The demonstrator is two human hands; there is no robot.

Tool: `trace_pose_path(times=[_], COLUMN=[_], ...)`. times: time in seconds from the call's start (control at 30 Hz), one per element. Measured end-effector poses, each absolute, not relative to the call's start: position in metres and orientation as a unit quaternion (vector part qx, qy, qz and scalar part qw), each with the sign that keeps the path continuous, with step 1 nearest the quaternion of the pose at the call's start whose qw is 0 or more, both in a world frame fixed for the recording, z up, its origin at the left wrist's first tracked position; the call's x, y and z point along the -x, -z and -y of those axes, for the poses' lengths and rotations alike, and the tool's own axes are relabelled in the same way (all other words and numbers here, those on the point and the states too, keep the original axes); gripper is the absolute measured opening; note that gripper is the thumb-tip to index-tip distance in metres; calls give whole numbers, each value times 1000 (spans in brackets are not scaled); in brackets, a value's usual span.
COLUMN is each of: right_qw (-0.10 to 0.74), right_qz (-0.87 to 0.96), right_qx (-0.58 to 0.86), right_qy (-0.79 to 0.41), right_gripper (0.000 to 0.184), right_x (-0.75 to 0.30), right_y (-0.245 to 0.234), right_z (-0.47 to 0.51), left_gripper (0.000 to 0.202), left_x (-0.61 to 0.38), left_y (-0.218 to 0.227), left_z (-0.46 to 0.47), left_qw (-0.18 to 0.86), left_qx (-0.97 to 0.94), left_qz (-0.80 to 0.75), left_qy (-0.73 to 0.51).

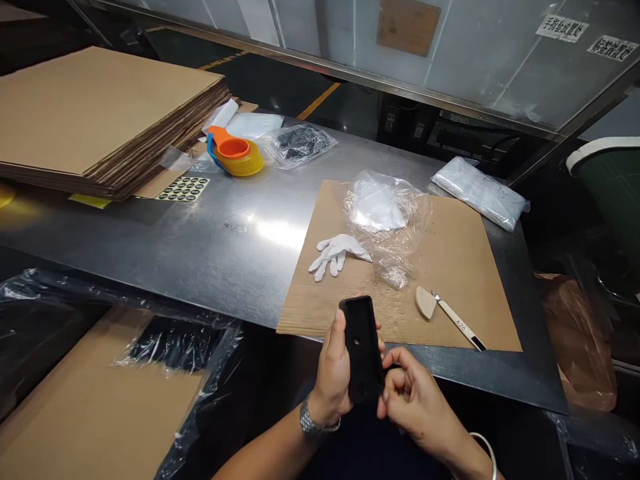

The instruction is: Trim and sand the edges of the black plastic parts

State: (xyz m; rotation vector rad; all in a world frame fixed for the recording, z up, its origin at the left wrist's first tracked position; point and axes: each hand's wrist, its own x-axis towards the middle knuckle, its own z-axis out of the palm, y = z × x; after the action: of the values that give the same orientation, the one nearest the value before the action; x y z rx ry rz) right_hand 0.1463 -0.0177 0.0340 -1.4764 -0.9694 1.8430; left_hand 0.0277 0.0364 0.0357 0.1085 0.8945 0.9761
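By a metal table [235, 253], the left hand [333, 370] grips a hollow black case [365, 363]; right hand [417, 403] curls alongside, its hold unclear.

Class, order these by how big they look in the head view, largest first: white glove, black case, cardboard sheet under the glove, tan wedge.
1. Cardboard sheet
2. Black case, held nearer the camera
3. White glove
4. Tan wedge
This ranks looks only, not true size.
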Motion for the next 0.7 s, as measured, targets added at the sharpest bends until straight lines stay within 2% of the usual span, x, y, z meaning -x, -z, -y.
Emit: trace_pose_path(times=[0.13, 0.23, 0.4, 0.53, 0.7], right_qw=[351, 406, 445, 449, 458], right_qz=[406, 496, 665, 702, 717], right_qx=[565, 586, 539, 516, 504], right_qy=[-627, -496, -262, -200, -148], right_gripper=[15, 9, 26, 34, 34], right_x=[-144, -142, -141, -137, -130], right_y=[-29, -28, -35, -36, -34], right_z=[27, 34, 40, 39, 34], left_gripper=[58, 57, 55, 54, 46], left_x=[-26, -26, -27, -27, -30], left_y=[-34, -34, -35, -38, -41], left_z=[-43, -44, -43, -42, -34], left_qw=[816, 814, 799, 780, 713], left_qx=[14, 29, 20, 18, -29], left_qz=[-432, -421, -425, -426, -407], left_qy=[-384, -400, -425, -458, -571])
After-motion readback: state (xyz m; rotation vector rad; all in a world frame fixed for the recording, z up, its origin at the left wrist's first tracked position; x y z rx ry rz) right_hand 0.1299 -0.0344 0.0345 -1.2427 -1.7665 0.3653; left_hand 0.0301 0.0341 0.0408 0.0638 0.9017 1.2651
